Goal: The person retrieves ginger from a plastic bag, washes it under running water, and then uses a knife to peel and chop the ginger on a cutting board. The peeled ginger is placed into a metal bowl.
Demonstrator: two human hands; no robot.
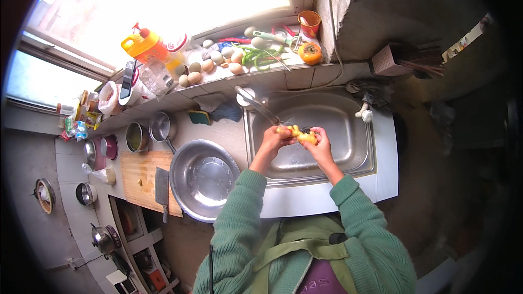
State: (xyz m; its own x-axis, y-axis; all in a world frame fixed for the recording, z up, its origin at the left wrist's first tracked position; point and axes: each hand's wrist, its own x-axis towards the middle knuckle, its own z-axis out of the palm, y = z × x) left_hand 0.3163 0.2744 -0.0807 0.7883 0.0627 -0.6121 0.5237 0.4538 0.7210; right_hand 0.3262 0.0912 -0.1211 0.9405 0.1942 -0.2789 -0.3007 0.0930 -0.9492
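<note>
A knobbly yellow ginger root (306,137) is held between my two hands, above a stainless steel sink (335,114). My left hand (276,141) grips its left end, close under the tip of the faucet spout (261,108). On the other end, the fingers of my right hand (321,143) are closed around the root. Whether water is running over it I cannot tell. Part of the ginger is hidden by my fingers. The dark drain fitting shows just behind the root.
Left of the sink stands a wide metal basin (204,204), beside a cleaver (162,185) on a wooden cutting board (139,171). Several eggs (195,77), green chillies (259,57), a peeler (273,36) and a persimmon (310,53) line the windowsill. A white tap (363,114) stands at right.
</note>
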